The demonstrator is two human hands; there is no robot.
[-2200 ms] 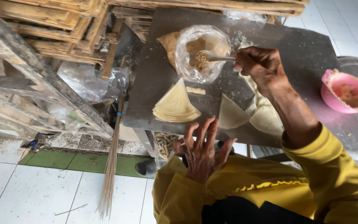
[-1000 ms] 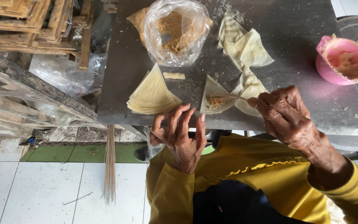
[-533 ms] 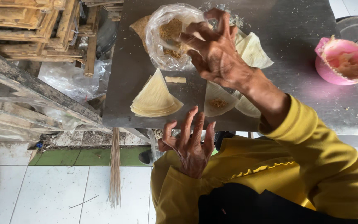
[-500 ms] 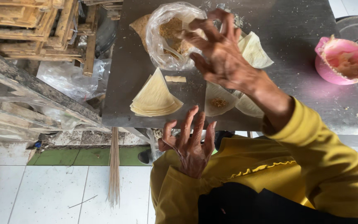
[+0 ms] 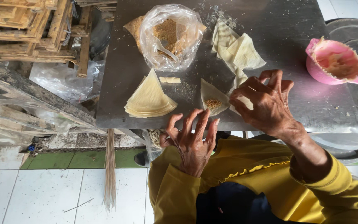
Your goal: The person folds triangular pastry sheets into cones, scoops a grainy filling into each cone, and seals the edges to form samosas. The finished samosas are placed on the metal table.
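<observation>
Looking down from the head camera, the only view, a person in yellow sleeves sits at a dark metal surface [image 5: 295, 95] dusted with crumbs. The right hand [image 5: 264, 103] hovers over the near edge, its grip loosely curled with fingertips drawn together; whether it pinches anything I cannot tell. The left hand [image 5: 191, 139] hangs just off the near edge, fingers spread, its grip open and holding nothing.

Between the two hands, close to the near edge, lies a pale triangular wrapper [image 5: 212, 97] with a small mound of brown filling [image 5: 213, 103] on it (this is the piece the hands are nearest to). To its left sits a stack of wrappers [image 5: 149, 98], fanned into a wedge. Beyond that, a clear plastic bag of filling [image 5: 168, 35] holds a spoon [image 5: 164, 47], its handle resting inside. Folded pieces [image 5: 237, 52] are piled near the far middle, and a pink bowl [image 5: 337, 61] stands at the right, overhanging a grey basin rim. A thin broom [image 5: 110, 170] leans on the tiled floor below.

As a judgement: the filled wrapper lies so near the edge that a careless brush of either hand could push it off, and the loose filling would scatter if the sheet is lifted unevenly. The thin sheet may also tear under a hard pinch.
</observation>
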